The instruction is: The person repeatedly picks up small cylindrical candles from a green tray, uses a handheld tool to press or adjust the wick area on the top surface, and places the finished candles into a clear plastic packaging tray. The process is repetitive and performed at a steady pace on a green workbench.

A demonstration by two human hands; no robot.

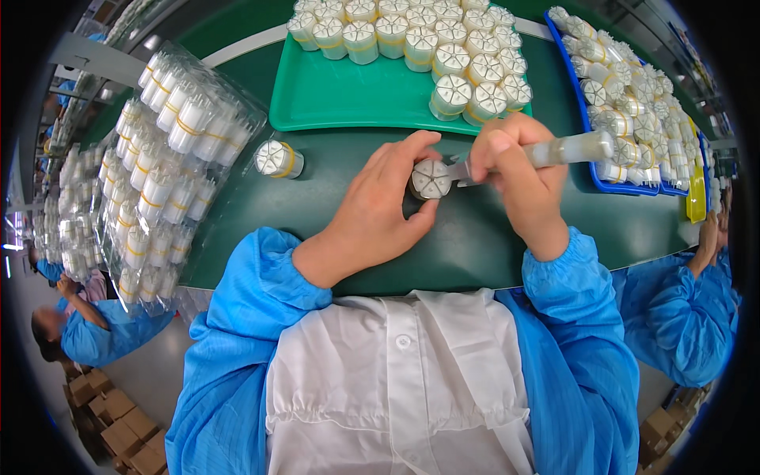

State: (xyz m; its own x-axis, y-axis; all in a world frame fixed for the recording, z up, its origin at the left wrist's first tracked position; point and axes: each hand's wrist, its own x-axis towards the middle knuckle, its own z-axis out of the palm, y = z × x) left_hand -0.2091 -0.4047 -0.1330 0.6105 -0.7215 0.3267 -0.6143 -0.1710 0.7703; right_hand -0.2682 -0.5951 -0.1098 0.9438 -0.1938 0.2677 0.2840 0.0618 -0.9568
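Note:
My left hand (372, 202) curls its thumb and fingers round a white cylindrical bundle (431, 180), whose round top is split into wedge-shaped segments. In my right hand (518, 170) is a hand tool (582, 148) with a pale, translucent handle; its flat metal tip reaches the right edge of that bundle's top. I cannot make out the tool's exact kind. A similar bundle with a yellow band (279, 160) lies tilted on the dark green table (340, 269), left of my hands.
Beyond my hands, a green tray (348, 99) carries many banded bundles. Blue trays (625, 188) heaped with more stand at the right, beside a yellow container (697, 194). Clear plastic packs of white tubes (170, 150) are stacked at the left. Blue-sleeved people (673, 317) sit on both sides.

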